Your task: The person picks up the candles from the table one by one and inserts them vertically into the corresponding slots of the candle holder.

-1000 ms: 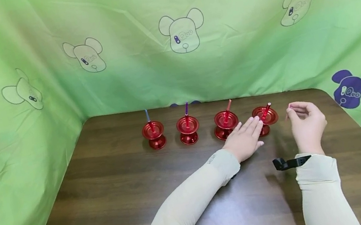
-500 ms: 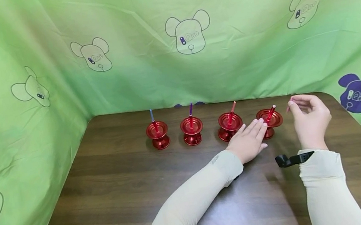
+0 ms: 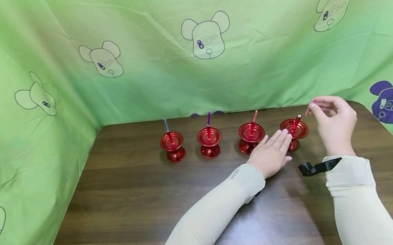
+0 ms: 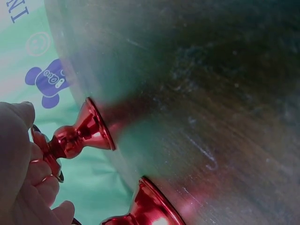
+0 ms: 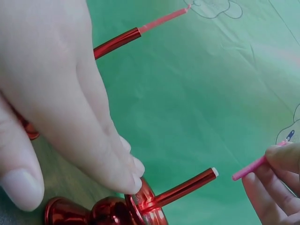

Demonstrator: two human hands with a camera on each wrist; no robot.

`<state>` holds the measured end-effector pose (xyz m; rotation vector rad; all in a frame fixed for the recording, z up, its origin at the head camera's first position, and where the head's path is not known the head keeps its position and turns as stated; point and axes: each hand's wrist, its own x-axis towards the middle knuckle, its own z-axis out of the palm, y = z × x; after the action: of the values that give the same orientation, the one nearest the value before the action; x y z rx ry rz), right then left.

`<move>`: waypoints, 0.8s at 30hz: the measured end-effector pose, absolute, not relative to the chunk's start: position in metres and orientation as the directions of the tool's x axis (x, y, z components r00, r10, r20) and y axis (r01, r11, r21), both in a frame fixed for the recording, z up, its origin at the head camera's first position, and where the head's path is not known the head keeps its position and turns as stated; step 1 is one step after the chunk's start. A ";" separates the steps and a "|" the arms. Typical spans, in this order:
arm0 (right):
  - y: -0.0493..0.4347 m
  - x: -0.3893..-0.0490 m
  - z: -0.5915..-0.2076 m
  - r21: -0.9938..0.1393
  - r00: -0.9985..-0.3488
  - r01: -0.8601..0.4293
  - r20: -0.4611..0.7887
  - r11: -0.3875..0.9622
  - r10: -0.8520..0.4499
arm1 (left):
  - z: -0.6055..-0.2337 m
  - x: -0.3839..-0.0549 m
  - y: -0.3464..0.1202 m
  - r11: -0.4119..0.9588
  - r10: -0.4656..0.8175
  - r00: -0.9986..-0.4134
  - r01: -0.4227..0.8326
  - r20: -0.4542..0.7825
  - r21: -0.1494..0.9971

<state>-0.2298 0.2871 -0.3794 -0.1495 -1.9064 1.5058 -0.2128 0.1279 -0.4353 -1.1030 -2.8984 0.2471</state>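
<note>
Right hand (image 3: 335, 125) is raised over the table (image 3: 127, 217), fingers curled, thumb and fingertips pinching a thin pink stick (image 5: 255, 166) just right of the rightmost red holder (image 3: 294, 132). Left hand (image 3: 271, 154) lies flat, fingers straight and together, tips touching that holder's rim. The holder is glossy red metal, hourglass-shaped, with a tilted red tube (image 5: 185, 188) in its dish. It stands last in a row of four near the table's back edge; green bear-print cloth (image 3: 207, 40) behind.
</note>
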 end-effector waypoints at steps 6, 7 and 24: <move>0.285 -0.232 -0.379 -0.894 -0.767 -0.339 0.443 0.292 0.464 | -0.435 -0.213 0.128 0.737 0.662 -0.749 0.658 -0.031 -0.158; 0.284 -0.232 -0.379 -0.895 -0.770 -0.339 0.441 0.290 0.461 | -0.436 -0.213 0.128 0.737 0.662 -0.749 0.658 -0.031 -0.157; 0.285 -0.234 -0.383 -0.890 -0.789 -0.295 0.432 0.348 0.437 | -0.437 -0.213 0.129 0.741 0.657 -0.753 0.653 -0.034 -0.157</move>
<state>-0.2343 0.2852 -0.3832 -0.1240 -1.9839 1.4940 -0.2132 0.1288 -0.4368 -1.0945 -2.9089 0.2485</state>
